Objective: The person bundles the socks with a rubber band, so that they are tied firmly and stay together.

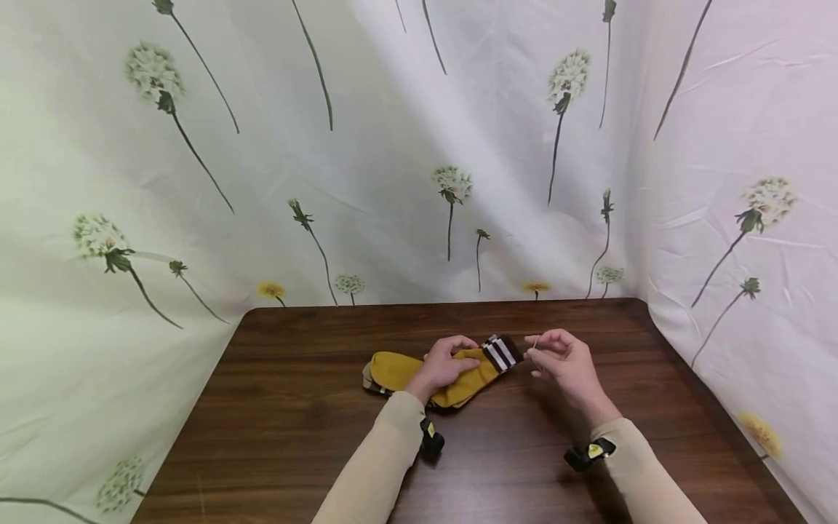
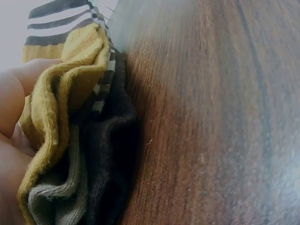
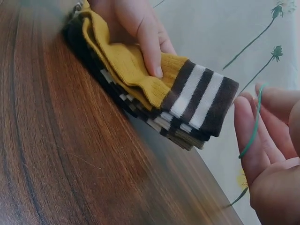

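Observation:
A stack of folded socks point(image 1: 396, 372) lies across the table, a mustard-yellow one on top with a brown cuff and white stripes. My left hand point(image 1: 445, 366) grips the stack near its middle, thumb over the yellow sock. Beneath it, the left wrist view shows a beige sock point(image 2: 56, 201) and a dark sock point(image 2: 110, 154). Just beyond the cuffs, my right hand point(image 1: 572, 367) holds a thin green rubber band point(image 3: 256, 124) looped on its fingers. In the right wrist view the band stands apart from the striped cuff point(image 3: 204, 96).
The brown wooden table point(image 1: 294, 422) reaches back to a white curtain point(image 1: 393, 218) printed with dandelions. More of this cloth hangs along the right side. Black straps with small cameras sit on both wrists.

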Motion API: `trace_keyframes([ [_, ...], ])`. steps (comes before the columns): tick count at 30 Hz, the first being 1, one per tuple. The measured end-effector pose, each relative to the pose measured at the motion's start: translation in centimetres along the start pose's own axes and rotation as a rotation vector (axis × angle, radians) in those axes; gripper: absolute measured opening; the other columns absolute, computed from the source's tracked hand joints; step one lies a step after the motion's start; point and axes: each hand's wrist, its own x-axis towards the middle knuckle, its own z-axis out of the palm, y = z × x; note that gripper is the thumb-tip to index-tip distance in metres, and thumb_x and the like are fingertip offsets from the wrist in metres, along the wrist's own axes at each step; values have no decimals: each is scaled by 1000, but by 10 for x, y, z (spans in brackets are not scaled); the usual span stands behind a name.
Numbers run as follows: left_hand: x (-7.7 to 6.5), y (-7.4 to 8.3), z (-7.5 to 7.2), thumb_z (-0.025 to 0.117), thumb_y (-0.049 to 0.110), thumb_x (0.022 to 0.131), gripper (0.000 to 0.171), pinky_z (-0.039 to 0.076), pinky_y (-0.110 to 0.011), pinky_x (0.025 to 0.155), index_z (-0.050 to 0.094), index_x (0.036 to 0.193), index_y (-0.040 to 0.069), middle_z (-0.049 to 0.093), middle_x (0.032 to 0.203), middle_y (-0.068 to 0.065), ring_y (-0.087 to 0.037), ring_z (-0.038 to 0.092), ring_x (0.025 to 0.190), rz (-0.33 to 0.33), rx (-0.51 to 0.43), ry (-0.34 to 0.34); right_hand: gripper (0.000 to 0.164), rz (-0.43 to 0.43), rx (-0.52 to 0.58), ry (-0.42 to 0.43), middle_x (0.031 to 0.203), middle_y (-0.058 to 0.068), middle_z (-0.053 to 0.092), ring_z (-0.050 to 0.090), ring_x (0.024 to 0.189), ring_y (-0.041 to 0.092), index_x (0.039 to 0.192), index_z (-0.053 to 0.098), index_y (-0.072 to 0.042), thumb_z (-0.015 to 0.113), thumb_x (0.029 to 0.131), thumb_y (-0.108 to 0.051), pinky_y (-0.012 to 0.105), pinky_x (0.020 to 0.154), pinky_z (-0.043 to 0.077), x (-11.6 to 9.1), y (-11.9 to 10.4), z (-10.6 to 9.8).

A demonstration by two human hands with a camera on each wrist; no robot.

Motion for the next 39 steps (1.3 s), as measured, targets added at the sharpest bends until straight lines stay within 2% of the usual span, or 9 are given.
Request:
trace_keyframes([
  [8,1,1,-1,79,21,96,15,0,-75,120,77,111,23,73,128,-1,-30,60,126,-5,10,2,13,-72,56,10,109,7,79,77,98,19,98,64,2,75,93,7,40,80,63,1,4,2],
  [12,3,2,-2,80,22,95,15,7,-72,119,77,110,23,74,124,0,-27,62,119,-6,17,5,21,-104,-103,71,109,7,79,76,94,12,103,65,9,80,91,-1,30,82,62,0,6,2],
  [16,4,1,-2,81,22,95,15,14,-69,116,78,109,22,75,119,1,-23,62,110,-14,25,3,39,-79,-242,97,125,21,71,72,101,6,122,63,9,81,93,-9,22,85,59,-1,6,3],
  [21,3,1,-4,80,21,95,16,11,-70,118,78,110,22,75,122,0,-24,62,112,-26,-7,2,55,20,-158,40,148,32,49,67,111,11,143,47,3,75,98,-11,39,89,61,1,6,6],
  [24,3,1,-5,80,20,95,18,25,-62,116,78,112,20,74,124,-1,-21,62,109,-31,-44,0,54,68,-90,10,155,29,41,63,117,20,145,43,-7,73,100,-11,53,91,59,4,8,9],
  [27,3,1,-5,80,18,95,20,45,-45,99,77,115,17,74,121,-3,-17,63,98,-35,-86,-11,50,80,-17,-24,160,28,33,53,129,34,143,42,-19,68,102,-10,62,91,57,8,11,12],
  [29,3,0,-5,80,16,95,20,49,-35,85,76,115,15,74,119,-4,-15,63,92,-33,-121,-19,50,81,46,-59,163,28,26,42,136,42,145,39,-23,63,104,-10,67,90,55,10,13,15],
  [33,4,-1,-6,79,13,95,20,51,-28,75,76,115,11,75,115,-7,-14,63,87,-19,-168,-24,55,102,137,-128,163,26,20,31,140,49,151,30,-23,57,105,-11,72,90,52,17,19,23],
  [39,3,-1,-6,79,14,95,21,51,-28,76,76,115,10,76,114,-7,-14,64,88,-9,-189,-25,55,151,173,-196,162,23,17,40,133,46,153,28,-28,53,107,-13,72,92,51,27,26,34],
])
